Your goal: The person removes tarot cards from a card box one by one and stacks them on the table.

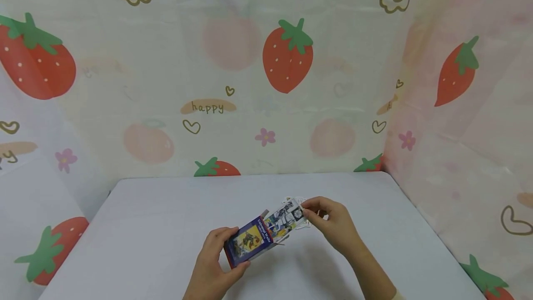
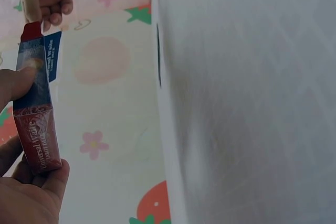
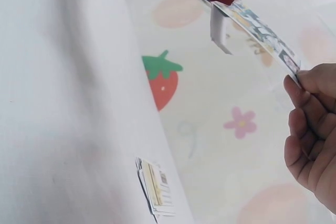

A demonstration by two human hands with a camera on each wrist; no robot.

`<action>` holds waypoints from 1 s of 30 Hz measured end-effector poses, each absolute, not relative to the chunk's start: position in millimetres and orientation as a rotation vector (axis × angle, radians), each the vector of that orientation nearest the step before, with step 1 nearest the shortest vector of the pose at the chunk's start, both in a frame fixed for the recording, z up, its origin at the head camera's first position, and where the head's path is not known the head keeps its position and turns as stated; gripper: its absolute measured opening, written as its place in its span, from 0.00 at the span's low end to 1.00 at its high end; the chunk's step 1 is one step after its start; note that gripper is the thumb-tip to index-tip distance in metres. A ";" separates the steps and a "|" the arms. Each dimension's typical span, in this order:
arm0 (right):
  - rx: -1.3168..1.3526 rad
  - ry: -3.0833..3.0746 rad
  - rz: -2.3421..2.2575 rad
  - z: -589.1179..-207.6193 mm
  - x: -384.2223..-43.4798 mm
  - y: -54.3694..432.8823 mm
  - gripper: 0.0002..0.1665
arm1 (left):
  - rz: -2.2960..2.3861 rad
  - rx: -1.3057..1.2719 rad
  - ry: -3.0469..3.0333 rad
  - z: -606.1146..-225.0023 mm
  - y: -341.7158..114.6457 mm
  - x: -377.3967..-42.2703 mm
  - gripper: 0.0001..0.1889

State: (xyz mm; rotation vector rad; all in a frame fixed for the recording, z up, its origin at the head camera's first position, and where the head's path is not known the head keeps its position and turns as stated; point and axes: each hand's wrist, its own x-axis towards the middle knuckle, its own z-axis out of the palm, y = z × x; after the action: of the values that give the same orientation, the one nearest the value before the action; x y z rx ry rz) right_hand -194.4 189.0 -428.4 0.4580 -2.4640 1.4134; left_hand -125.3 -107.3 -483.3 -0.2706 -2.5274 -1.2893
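Note:
My left hand (image 1: 214,263) grips a blue and red tarot card box (image 1: 248,240), tilted up toward the right above the table. The box's top flaps stand open, and a picture card (image 1: 286,219) sticks partway out of it. With thumb and forefinger my right hand (image 1: 333,221) pinches the card's outer end. In the right wrist view the card (image 3: 262,32) bends slightly between the box and the right hand (image 3: 315,129). A small pile of cards (image 3: 157,190) lies on the table, partly hidden behind the hand and card in the head view.
The white-covered table (image 1: 158,216) reaches back to a hanging cloth (image 1: 233,142) printed with strawberries, flowers and hearts. More of this cloth hangs along the left and right sides. The table's edge shows in both wrist views.

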 end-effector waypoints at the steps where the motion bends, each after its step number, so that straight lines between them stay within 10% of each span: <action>1: 0.460 -2.461 1.412 -428.1 -194.6 189.4 0.06 | -1.292 -0.270 -2.526 -483.5 -107.4 -125.3 0.40; 30: 0.426 -2.428 1.369 -420.6 -198.7 203.9 0.05 | -1.259 -0.286 -2.521 -486.7 -109.3 -126.0 0.40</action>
State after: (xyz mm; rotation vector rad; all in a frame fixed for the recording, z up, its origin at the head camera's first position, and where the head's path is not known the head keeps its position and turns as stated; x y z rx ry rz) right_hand -198.7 203.9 -420.6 0.4257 -2.4281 1.3690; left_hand -126.0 -109.3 -486.7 -0.2857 -2.5208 -1.2591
